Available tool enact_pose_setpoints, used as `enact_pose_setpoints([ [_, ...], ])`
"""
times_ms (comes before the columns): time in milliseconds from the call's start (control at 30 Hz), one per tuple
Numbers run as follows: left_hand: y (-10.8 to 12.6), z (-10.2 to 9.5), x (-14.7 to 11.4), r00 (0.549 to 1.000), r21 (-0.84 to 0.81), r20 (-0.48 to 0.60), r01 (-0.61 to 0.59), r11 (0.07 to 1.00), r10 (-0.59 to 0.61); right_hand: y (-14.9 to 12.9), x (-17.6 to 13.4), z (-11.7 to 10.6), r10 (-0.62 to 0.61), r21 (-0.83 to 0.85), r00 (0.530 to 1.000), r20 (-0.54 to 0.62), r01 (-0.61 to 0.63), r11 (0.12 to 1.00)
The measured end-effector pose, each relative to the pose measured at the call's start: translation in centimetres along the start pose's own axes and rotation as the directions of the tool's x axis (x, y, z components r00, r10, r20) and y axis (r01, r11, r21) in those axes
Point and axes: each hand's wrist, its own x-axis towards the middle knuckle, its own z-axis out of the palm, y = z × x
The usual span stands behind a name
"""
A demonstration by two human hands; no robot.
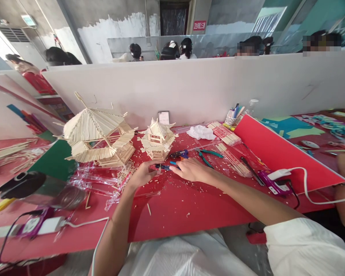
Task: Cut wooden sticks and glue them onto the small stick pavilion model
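My left hand (143,174) is closed over the red tabletop, fingertips at the left end of a slim dark-and-blue tool (162,167). What those fingers pinch, if anything, is too small to make out. From the right comes my right hand (191,169), its fingers wrapped round the tool's blue end; its exact kind is unclear. Just beyond lies a dark blue glue gun (178,154), partly behind my right hand. A small stick pavilion (157,140) stands behind my hands, and a larger stick pavilion (99,134) to its left. Green-handled pliers (211,154) lie right of the glue gun.
Wood scraps litter the red table (172,211). At left are a plastic bottle (54,191) and a purple power strip (36,224). Bundled sticks (232,157), a red board (281,157) and another power strip (274,183) are at right. A pale partition (195,88) runs behind.
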Motion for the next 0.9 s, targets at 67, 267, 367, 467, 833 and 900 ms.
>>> enact_pose_setpoints([
  [67,-0.13,0.02,0.02,1.000,-0.015,0.000,0.001,1.000,-0.001,0.01,-0.03,-0.08,0.000,0.006,1.000,-0.002,0.000,1.000],
  [267,-0.06,0.03,0.07,1.000,-0.021,-0.003,0.006,1.000,-0.006,0.00,-0.05,-0.37,-0.012,0.030,1.000,0.003,0.012,0.999],
  [367,0.08,0.01,0.05,1.000,-0.002,-0.002,0.005,1.000,-0.005,0.06,-0.02,-0.35,-0.023,0.025,1.000,0.009,0.023,0.999],
  [467,-0.01,-0.01,0.04,1.000,0.003,0.002,0.003,1.000,-0.003,0.10,-0.04,-0.35,-0.024,0.025,1.000,0.007,0.024,0.999],
  [833,-0.36,0.19,0.10,1.000,-0.061,-0.020,0.020,0.998,-0.021,-0.03,-0.11,-0.58,-0.024,0.020,1.000,-0.006,0.024,1.000],
  [900,-0.28,0.17,0.12,0.999,-0.041,-0.026,0.024,0.999,-0.025,-0.01,-0.06,-0.53,-0.023,0.015,1.000,-0.004,0.023,1.000],
])
